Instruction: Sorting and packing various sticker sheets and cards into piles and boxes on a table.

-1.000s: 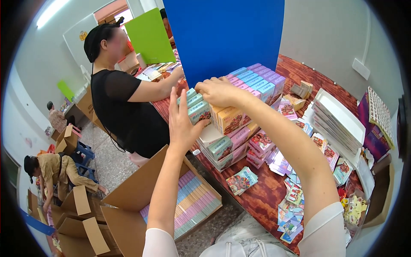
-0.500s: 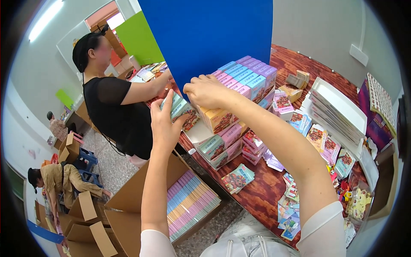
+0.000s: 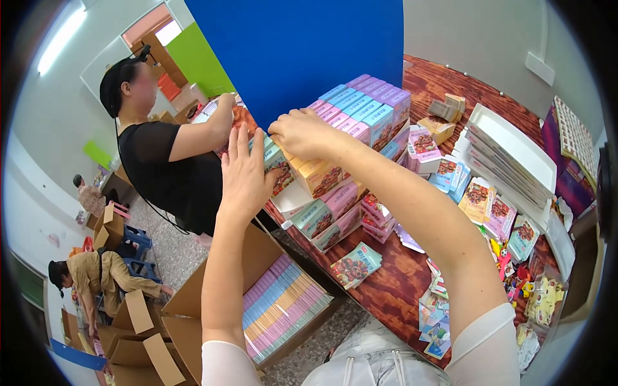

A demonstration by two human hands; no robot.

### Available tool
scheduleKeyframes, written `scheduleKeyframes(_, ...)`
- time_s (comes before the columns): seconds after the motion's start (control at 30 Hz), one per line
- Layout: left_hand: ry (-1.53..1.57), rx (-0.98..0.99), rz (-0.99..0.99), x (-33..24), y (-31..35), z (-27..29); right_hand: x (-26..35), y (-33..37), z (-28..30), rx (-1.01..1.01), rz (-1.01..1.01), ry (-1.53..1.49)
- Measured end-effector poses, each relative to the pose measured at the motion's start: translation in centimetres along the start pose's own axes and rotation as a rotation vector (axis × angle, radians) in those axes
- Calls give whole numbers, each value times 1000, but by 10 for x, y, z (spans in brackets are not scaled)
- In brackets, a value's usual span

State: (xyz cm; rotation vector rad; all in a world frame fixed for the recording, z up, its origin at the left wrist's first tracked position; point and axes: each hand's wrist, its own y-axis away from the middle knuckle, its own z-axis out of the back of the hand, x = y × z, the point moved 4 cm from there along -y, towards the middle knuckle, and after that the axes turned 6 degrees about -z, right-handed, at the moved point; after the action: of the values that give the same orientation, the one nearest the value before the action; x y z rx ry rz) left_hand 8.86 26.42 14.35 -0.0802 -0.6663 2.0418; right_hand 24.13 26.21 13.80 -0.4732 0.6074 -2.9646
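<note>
Beside red-brown wood-grain bench (image 3: 399, 276), at its near left: open brown cardboard carton (image 3: 193, 280) packed with slim pastel boxes (image 3: 283, 309). Stacked on bench's left edge: pale green cardboard boxes (image 3: 277, 159); left hand (image 3: 244, 177) at their left side, grip released, fingers spread. Right hand (image 3: 309, 135) bent over yellow-orange cardboard boxes (image 3: 317, 175) on bench; cannot tell whether grip clenched. At bench's far side: tall flat blue panel (image 3: 309, 51).

The right hand (image 3: 301, 136) hides its own fingertips, leaving its grip on the orange boxes (image 3: 320, 175) unclear; the left hand (image 3: 244, 172) covers part of the green boxes (image 3: 278, 162); the left forearm (image 3: 222, 283) blocks part of the carton (image 3: 187, 286); the blue panel (image 3: 315, 51) runs off the upper edge; a co-worker's (image 3: 167, 161) face is blurred.
</note>
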Motion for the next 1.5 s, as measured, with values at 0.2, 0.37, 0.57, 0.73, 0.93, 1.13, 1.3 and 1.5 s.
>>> scheduleKeyframes(0.2, 88, 258, -43, 14, -12, -3, -1, -3, -2, 10, -3, -49)
scheduleKeyframes(0.37, 169, 259, -106, 24, -8, -9, 5, -1, 4, 54, -11, -34)
scheduleKeyframes(0.57, 531, 349, 33, 22, -9, -3, 4, 0, 5, 93, -44, -14)
scheduleKeyframes(0.73, 1180, 157, 91, 44, 1, -24, 7, -1, 2, 55, -23, 6)
scheduleKeyframes(0.93, 1439, 14, 264, 41, 16, -39, 4, -3, 1, 53, -34, 10)
scheduleKeyframes(1.13, 1218, 95, 295, 33, 12, -39, -1, -12, 5, 138, -24, 67)
scheduleKeyframes(1.3, 1646, -109, 339, 45, 43, -57, 7, -11, 17, 277, -83, -96)
scheduleKeyframes(1.5, 1747, -64, 360, 17, 40, -63, 47, 6, 20, 264, 188, 218)
